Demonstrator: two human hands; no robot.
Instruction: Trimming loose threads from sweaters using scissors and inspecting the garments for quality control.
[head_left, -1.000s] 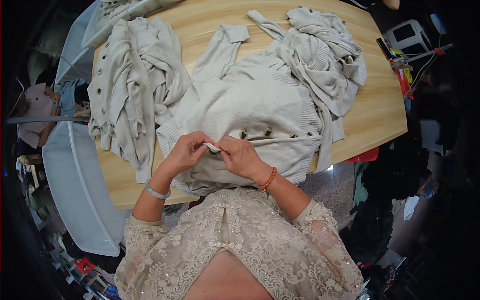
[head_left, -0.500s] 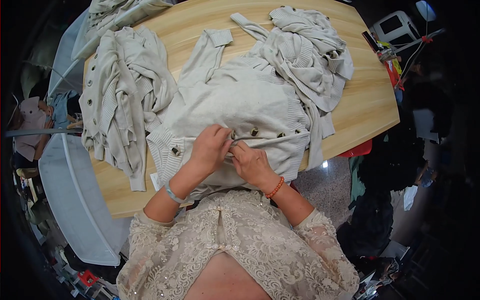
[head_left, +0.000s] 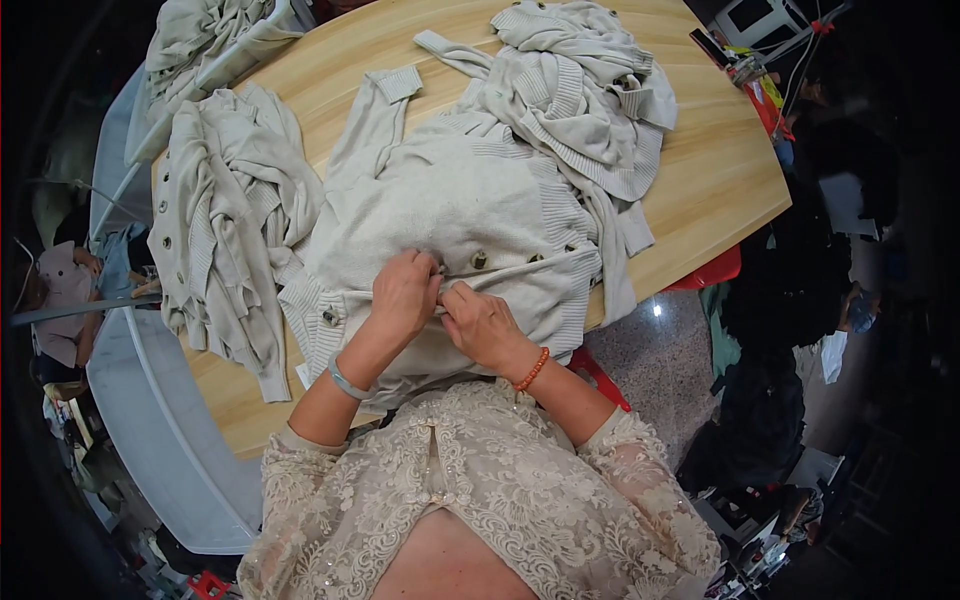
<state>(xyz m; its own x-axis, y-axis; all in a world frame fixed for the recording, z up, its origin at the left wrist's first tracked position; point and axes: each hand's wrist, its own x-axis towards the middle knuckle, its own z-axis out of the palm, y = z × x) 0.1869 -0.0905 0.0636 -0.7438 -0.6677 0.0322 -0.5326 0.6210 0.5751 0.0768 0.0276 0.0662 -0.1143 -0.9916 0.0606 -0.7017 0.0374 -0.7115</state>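
A cream knit cardigan lies on the table in front of me, its buttoned front edge running crosswise near my body. My left hand pinches that edge from the left, fingertips closed. Close against it, my right hand has its thumb and fingers pressed together on the same edge. Whatever button may be between the fingertips is hidden. Just right of my hands shows a dark button, with others farther along the edge. Another dark button sits by the ribbed band at the left.
A heap of similar cardigans lies at the table's left, and another crumpled heap at the far right. A plastic bin with garments stands far left; a translucent bin is beside the table. Red seats show below its right edge.
The whole view has shifted a little, so the table sits farther left. Both hands stay pinched at about the same place on the cardigan's edge, with only slight finger movement.
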